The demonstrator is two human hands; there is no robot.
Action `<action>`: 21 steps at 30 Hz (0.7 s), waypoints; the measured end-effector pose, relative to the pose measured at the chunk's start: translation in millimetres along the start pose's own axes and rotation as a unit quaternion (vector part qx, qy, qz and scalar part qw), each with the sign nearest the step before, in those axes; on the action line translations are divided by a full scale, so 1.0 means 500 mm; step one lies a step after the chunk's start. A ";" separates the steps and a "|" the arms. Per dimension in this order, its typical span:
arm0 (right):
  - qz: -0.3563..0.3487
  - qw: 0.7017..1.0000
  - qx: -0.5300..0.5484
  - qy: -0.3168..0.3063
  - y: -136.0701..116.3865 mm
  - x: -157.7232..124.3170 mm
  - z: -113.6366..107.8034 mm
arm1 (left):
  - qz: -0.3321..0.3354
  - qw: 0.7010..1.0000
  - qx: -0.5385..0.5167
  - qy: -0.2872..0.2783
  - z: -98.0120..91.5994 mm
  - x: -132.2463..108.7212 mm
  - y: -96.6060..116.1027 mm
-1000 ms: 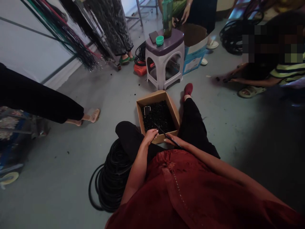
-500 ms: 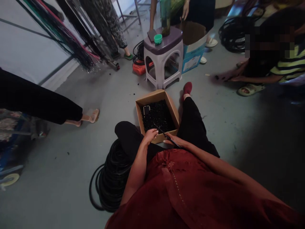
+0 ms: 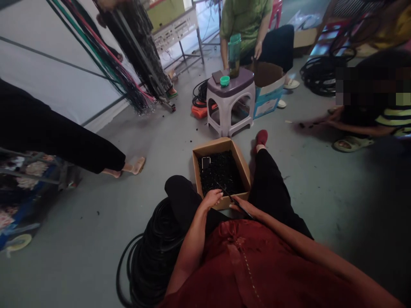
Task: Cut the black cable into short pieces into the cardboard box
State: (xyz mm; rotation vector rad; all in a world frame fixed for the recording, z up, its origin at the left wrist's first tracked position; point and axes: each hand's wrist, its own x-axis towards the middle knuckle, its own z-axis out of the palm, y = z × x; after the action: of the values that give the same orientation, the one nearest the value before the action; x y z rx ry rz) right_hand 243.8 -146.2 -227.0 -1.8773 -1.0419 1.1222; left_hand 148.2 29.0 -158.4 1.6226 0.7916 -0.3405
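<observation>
The box's (image 3: 213, 147) far edge stood just short of the stool (image 3: 231, 88); its R side sat by the R leg (image 3: 269, 175). Grey floor (image 3: 154, 184) ran wide to the L. Vs. 0.5 s ago, the view tipped up: more of the co-worker (image 3: 247, 21) showed, & the box sat lower. L hand (image 3: 212, 198) bent in over the near edge, fingers curled; can't tell what it pinched. R hand (image 3: 244, 207) curled round a thin blk thing (image 3: 227, 195), tip over blk bits (image 3: 226, 169) in the box.
</observation>
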 end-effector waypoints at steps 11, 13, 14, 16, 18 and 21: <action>0.012 0.996 -0.079 0.027 -0.009 0.011 -0.001 | 0.008 1.000 0.011 0.016 0.004 -0.024 0.025; 0.015 0.995 -0.093 0.029 -0.012 0.012 -0.004 | 0.013 1.000 0.025 0.011 0.000 -0.029 0.025; 0.017 0.995 -0.097 0.029 -0.014 0.013 -0.006 | 0.016 0.999 0.037 0.008 -0.002 -0.032 0.024; 0.021 0.995 -0.096 0.029 -0.016 0.012 -0.009 | 0.021 0.997 0.070 0.005 -0.007 -0.037 0.018; 0.033 0.995 -0.088 0.029 -0.017 0.010 -0.011 | 0.026 0.994 0.110 0.006 -0.011 -0.042 0.011; 0.053 0.995 -0.074 0.030 -0.018 0.006 -0.012 | 0.027 0.986 0.164 0.008 -0.009 -0.049 0.004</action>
State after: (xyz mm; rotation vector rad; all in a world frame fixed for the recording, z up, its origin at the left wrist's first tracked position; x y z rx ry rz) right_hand 247.6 -140.7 -218.3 -2.0930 -1.0264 1.0649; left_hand 131.0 25.9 -140.7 1.9535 0.7295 -0.4375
